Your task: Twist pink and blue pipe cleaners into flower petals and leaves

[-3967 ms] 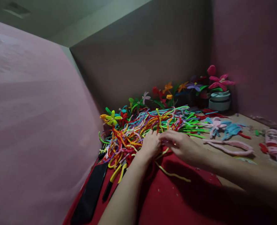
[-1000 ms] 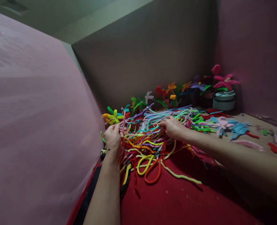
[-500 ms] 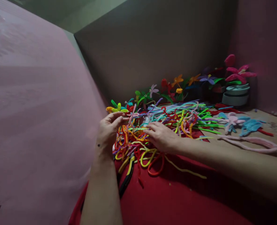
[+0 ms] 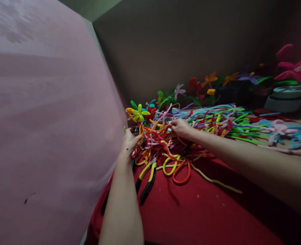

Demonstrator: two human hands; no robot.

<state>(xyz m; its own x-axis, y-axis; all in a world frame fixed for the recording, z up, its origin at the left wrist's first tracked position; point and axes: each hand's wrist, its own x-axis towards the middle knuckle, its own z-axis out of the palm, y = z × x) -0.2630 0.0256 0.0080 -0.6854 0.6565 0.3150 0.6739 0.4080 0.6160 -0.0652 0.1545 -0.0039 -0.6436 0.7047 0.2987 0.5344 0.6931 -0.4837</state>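
Observation:
A tangled heap of colourful pipe cleaners (image 4: 163,127) spreads in front of me. My left hand (image 4: 130,142) grips the heap's left side, thumb toward the right and fingertips partly hidden. At the heap's middle, my right hand (image 4: 183,129) is closed on several pipe cleaners, with orange strands stretching between both hands. Just below lie pliers with yellow and black handles (image 4: 148,182). Beside them, scissors show a yellow loop (image 4: 170,165) and a red-orange loop (image 4: 182,173). A pale yellow pipe cleaner (image 4: 216,182) trails to the right.
Pipe-cleaner flowers stand along the back, among them a yellow-green one (image 4: 139,113) and a pink one (image 4: 294,70) above a grey-green round container (image 4: 284,98). A pink wall (image 4: 58,129) rises close on the left. Red cloth (image 4: 191,211) covers the front.
Both hands have spread part of the heap, raising strands. The pliers now show more fully, and a hanging red strand has shifted up. The view has turned left.

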